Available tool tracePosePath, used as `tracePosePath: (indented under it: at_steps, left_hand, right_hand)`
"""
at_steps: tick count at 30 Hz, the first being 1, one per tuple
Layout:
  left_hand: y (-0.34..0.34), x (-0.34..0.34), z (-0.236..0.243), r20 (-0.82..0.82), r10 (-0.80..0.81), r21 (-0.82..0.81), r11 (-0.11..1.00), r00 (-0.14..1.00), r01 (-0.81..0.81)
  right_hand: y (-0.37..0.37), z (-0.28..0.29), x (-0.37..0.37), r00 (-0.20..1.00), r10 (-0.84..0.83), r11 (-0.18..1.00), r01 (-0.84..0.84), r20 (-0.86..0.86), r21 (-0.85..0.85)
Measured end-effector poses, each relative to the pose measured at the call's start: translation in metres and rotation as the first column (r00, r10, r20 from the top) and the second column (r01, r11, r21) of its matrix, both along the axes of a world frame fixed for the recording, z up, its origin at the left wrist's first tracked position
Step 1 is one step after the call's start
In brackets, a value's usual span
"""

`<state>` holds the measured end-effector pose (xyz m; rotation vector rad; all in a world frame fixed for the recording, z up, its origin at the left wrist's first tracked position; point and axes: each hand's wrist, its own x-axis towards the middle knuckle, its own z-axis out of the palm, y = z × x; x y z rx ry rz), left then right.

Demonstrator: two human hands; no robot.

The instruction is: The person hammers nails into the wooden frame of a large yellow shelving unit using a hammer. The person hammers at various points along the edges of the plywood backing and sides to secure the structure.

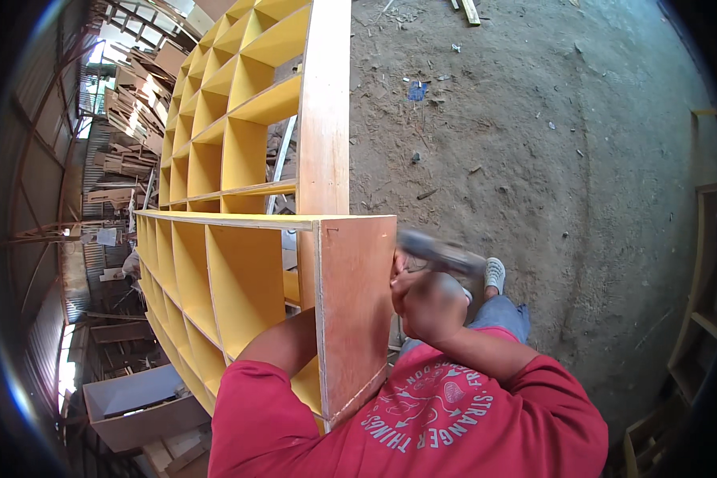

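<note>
My right hand (432, 307), blurred by motion, grips what looks like a hammer (442, 251), its long grey-and-dark shape smeared beside the reddish plywood end panel (354, 311) of a yellow shelving unit (243, 279). My left forearm reaches through the unit's open end compartment and passes behind that panel. Fingers of my left hand (397, 271) show at the panel's right edge, bent close together just below the tool; whatever they may hold is too small or hidden to make out.
A second yellow grid unit (247, 80) with a pale board (324, 119) stands beyond. Scrap wood (131, 103) and a grey box (135, 398) are at left. The dirt floor (534, 159) has small debris and a blue scrap (418, 90). Wooden frames (705, 323) stand far right.
</note>
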<state>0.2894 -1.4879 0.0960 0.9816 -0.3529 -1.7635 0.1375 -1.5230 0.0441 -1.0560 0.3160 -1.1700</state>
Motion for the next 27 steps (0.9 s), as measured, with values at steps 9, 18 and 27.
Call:
tracePosePath:
  at_steps: [9,18,27]
  left_hand:
    - [0.001,0.002,-0.007,-0.011,0.027,-0.008,1.000,1.000,-0.027]
    - [-0.001,0.002,-0.006,-0.027,0.041,-0.013,0.999,0.999,-0.041]
    - [-0.017,0.003,-0.002,-0.015,0.050,-0.014,0.999,0.999,-0.050]
  right_hand:
    - [-0.005,-0.002,-0.005,0.981,-0.041,0.999,0.041,0.190,0.006]
    - [-0.022,0.019,-0.009,0.930,-0.020,0.990,-0.033,0.366,0.138]
    - [-0.053,0.038,-0.034,0.882,0.258,0.958,-0.287,-0.395,-0.015]
